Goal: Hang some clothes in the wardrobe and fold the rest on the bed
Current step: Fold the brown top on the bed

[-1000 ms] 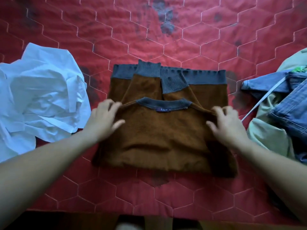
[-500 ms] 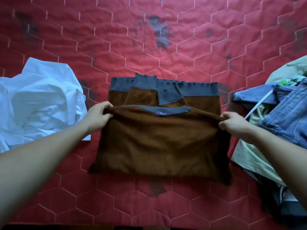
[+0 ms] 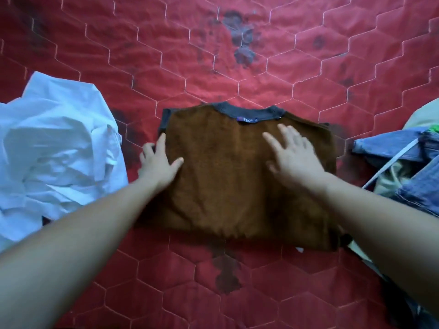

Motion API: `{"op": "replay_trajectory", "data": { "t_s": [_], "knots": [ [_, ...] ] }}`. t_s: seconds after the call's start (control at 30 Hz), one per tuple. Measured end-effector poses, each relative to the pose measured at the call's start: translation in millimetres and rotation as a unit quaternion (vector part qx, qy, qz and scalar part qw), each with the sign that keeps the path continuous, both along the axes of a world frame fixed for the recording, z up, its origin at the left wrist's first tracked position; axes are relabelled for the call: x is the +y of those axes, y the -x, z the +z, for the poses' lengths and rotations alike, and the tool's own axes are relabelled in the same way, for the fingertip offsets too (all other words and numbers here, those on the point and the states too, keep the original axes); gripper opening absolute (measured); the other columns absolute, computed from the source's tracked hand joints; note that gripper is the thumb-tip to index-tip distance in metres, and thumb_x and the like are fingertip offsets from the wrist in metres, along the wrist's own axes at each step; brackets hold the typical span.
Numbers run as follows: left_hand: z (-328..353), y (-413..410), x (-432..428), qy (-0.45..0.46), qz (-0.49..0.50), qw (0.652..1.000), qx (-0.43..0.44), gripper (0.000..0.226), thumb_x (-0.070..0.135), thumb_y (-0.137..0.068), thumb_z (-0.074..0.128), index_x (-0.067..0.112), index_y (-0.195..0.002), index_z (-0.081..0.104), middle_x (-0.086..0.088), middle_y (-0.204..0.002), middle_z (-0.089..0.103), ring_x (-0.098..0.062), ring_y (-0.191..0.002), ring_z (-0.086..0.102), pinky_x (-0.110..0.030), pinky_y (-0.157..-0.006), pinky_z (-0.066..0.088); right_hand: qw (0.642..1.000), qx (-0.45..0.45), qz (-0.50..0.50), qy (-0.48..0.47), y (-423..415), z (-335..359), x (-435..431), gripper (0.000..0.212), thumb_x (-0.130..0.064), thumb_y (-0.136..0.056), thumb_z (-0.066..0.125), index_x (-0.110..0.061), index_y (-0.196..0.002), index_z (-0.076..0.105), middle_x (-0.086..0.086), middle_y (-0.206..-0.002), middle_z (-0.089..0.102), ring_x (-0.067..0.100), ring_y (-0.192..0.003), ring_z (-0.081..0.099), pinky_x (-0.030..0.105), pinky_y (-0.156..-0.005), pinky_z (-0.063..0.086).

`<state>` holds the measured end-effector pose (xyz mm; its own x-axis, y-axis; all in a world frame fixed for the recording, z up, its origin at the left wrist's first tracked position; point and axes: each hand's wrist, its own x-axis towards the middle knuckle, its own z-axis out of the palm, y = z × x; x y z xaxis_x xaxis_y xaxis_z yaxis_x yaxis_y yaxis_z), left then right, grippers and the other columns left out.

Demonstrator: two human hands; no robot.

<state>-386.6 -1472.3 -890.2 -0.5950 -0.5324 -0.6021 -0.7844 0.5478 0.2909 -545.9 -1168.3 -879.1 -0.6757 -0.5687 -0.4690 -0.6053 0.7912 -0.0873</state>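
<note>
I see the left hand [image 3: 158, 166] and right hand [image 3: 294, 156] spread flat on the folded brown sweater [image 3: 225, 186] on the bed [image 3: 166, 55].

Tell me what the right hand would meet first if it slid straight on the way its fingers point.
The right hand lies flat on the brown sweater, fingers pointing away and slightly left. Going on, it would probably reach the grey collar first, then only bare red quilt.

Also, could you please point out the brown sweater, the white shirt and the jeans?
brown sweater [image 3: 225, 186], head view, folded top layer.
white shirt [image 3: 59, 143], head view, crumpled middle.
jeans [image 3: 384, 147], head view, upper denim fold.
</note>
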Motion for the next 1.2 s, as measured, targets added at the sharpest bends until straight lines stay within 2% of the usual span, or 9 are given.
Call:
{"op": "replay_trajectory", "data": {
  "t_s": [0.1,0.2,0.4,0.5,0.63,0.77,0.87,1.03,1.2],
  "knots": [
    [-6,-65,21,0.062,-0.039,0.997,-0.008,0.087,0.059,-0.095,0.053,0.032,-0.160,0.002,-0.012,-0.157,0.020,-0.036,-0.142,0.026,-0.057,-0.110,0.035,0.990,-0.063,0.122,-0.043,-30,-12,-53,0.074,-0.043,-0.098,0.048,-0.039,-0.159,0.005,0.008,-0.169,-0.005,0.033,-0.155,-0.002,0.061,-0.118,0.018],
    [-11,-109,20,0.089,0.028,0.996,-0.013,0.091,0.068,-0.089,0.054,0.025,-0.159,0.015,-0.012,-0.145,0.038,-0.034,-0.132,0.042,-0.054,-0.104,0.042,0.990,0.015,0.117,-0.081,-38,-5,-107,0.051,-0.031,-0.091,0.051,-0.027,-0.141,0.041,0.017,-0.148,0.036,0.043,-0.133,0.037,0.060,-0.100,0.037],
    [-16,-149,-14,-0.107,0.190,0.974,0.060,0.061,0.056,-0.079,0.077,0.026,-0.126,0.054,0.006,-0.116,0.061,-0.013,-0.107,0.059,-0.032,-0.094,0.048,0.955,0.027,0.295,-0.014,-47,-2,-240,0.055,-0.021,-0.095,0.049,-0.034,-0.147,0.035,0.012,-0.120,0.053,0.034,-0.101,0.059,0.039,-0.069,0.040],
    [-12,-152,-23,-0.220,0.227,0.947,0.067,0.040,0.039,-0.079,0.083,0.020,-0.108,0.064,0.001,-0.101,0.071,-0.018,-0.095,0.068,-0.046,-0.091,0.056,0.971,-0.056,0.229,-0.031,-62,-8,-285,0.036,-0.035,-0.102,0.033,-0.031,-0.133,0.050,0.008,-0.120,0.065,0.036,-0.105,0.064,0.039,-0.073,0.043],
    [6,-148,-9,-0.269,0.242,0.922,0.135,0.031,0.019,-0.083,0.080,0.015,-0.108,0.063,-0.010,-0.101,0.071,-0.029,-0.097,0.069,-0.052,-0.089,0.055,0.979,-0.043,0.178,-0.091,-74,-6,-297,0.066,-0.077,-0.093,0.033,-0.022,-0.117,0.059,0.006,-0.112,0.065,0.034,-0.108,0.063,0.042,-0.075,0.041],
    [34,-134,30,-0.295,0.197,0.919,0.170,0.043,0.021,-0.082,0.076,0.022,-0.118,0.052,-0.001,-0.106,0.068,-0.020,-0.099,0.067,-0.043,-0.089,0.056,0.992,-0.075,0.088,-0.053,-71,11,-273,0.020,-0.030,-0.088,0.055,-0.015,-0.099,0.062,0.001,-0.087,0.057,0.029,-0.076,0.058,0.036,-0.066,0.044],
    [60,-111,68,-0.291,0.156,0.928,0.174,0.049,0.030,-0.081,0.073,0.031,-0.123,0.046,0.008,-0.108,0.068,-0.012,-0.097,0.067,-0.038,-0.089,0.055,0.988,-0.151,-0.001,0.027,-51,31,-233,0.013,-0.015,-0.084,0.053,-0.018,-0.096,0.052,0.010,-0.098,0.058,0.036,-0.094,0.061,0.033,-0.071,0.042],
    [105,-51,170,-0.205,0.044,0.967,0.147,0.052,0.048,-0.080,0.065,0.035,-0.121,0.035,0.006,-0.092,0.067,-0.022,-0.080,0.066,-0.040,-0.072,0.055,0.971,-0.199,-0.091,0.097,-3,74,-118,0.044,0.000,-0.084,0.048,-0.024,-0.114,0.068,0.008,-0.121,0.067,0.028,-0.106,0.064,0.024,-0.072,0.040],
    [120,5,298,-0.210,-0.026,0.970,0.120,0.060,0.048,-0.084,0.063,0.023,-0.128,0.030,-0.010,-0.094,0.071,-0.036,-0.085,0.069,-0.047,-0.074,0.057,0.951,-0.193,-0.193,0.143,31,89,5,0.068,0.007,-0.079,0.037,-0.030,-0.128,0.067,0.005,-0.134,0.063,0.009,-0.077,0.059,0.004,-0.053,0.037]
  ]
}}
